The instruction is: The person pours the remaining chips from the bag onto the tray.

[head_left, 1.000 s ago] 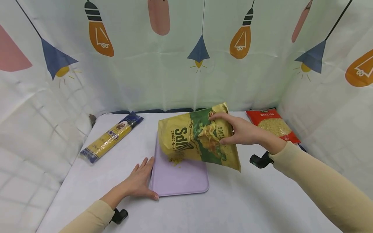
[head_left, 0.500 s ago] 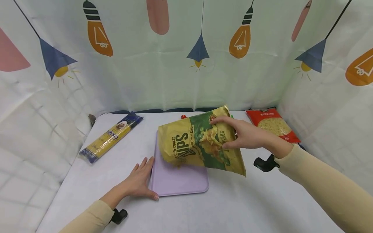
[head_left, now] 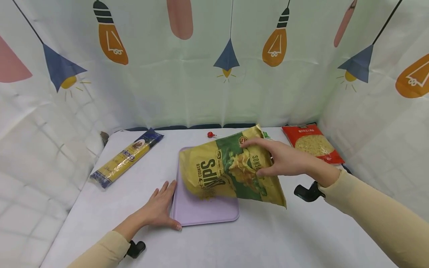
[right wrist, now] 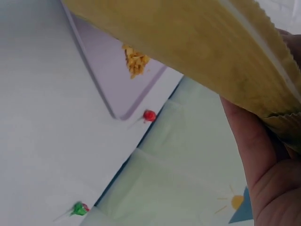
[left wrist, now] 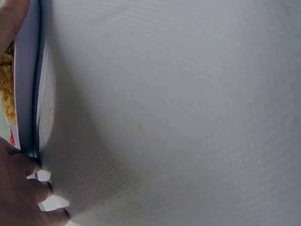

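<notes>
Head view: the chip bag (head_left: 228,169) spans the centre of the frame, tilted, its left end over the purple tray (head_left: 207,214). The right hand (head_left: 285,158), right of centre, grips the bag's right end, fingers at the upper edge of its printed face and thumb lower on that face; the bag's bulk reaches left of the fingertips. Whether bag and tray touch cannot be told. In the right wrist view, crumbled chips (right wrist: 135,61) lie on the tray at upper centre, below the bag's edge. The left hand (head_left: 157,208), lower left of the head frame, has its fingers spread along the tray's left edge, thumb at its lower left corner, apart from the bag. A yellow-and-blue packet (head_left: 129,158) lies at left, a red packet (head_left: 313,143) at right.
</notes>
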The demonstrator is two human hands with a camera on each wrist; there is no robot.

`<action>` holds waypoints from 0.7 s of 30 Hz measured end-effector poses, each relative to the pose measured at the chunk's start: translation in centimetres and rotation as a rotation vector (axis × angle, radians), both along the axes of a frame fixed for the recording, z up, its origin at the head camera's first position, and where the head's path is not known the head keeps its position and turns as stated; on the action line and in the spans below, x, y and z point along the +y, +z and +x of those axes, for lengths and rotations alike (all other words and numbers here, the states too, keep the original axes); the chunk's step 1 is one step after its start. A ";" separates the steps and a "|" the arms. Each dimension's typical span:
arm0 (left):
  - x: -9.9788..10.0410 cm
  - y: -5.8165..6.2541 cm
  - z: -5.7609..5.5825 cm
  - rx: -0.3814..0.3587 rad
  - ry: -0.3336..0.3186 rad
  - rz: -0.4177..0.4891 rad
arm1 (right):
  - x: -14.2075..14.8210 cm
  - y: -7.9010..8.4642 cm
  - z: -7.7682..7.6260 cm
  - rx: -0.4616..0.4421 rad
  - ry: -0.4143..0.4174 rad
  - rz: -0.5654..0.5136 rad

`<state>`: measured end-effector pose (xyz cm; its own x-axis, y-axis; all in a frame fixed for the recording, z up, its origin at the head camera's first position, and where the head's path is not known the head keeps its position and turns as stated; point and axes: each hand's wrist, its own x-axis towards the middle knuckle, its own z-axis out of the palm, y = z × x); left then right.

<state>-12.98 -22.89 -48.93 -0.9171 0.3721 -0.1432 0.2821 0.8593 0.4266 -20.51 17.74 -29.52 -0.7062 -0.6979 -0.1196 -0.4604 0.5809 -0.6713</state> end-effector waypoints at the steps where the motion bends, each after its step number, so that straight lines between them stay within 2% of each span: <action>1: 0.0 0.0 0.0 0.001 0.000 -0.001 | 0.0 0.0 0.1 -0.004 0.002 0.004; 6: 0.0 0.1 0.1 0.000 0.002 0.006 | -0.2 0.2 0.5 -0.006 0.021 0.008; 12: 0.0 0.3 0.1 -0.006 0.007 0.011 | -0.3 0.4 0.7 0.042 0.033 0.013; 21: 0.1 0.3 0.0 -0.011 0.010 0.004 | 0.0 0.8 0.3 0.101 0.006 0.018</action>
